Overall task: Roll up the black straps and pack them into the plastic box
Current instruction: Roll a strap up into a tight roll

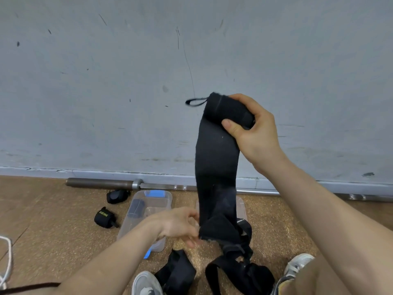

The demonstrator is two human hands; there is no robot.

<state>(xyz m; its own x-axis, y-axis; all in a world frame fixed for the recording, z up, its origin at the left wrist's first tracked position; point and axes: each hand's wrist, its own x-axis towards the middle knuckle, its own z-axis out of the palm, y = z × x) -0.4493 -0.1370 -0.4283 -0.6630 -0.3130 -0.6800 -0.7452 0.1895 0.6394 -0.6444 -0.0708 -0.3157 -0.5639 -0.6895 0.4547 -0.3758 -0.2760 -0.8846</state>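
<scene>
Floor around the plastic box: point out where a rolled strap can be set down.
Bare floor lies left of the two rolled straps, between the barbell and the white cord. Another patch lies right of the hanging strap, below the barbell. Crowded: loose straps between the shoes, near the box.

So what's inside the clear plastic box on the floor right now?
One rolled black strap lies in the plastic box, toward its left wall. The left hand and forearm cover the box's near part, so anything there is hidden.
</scene>
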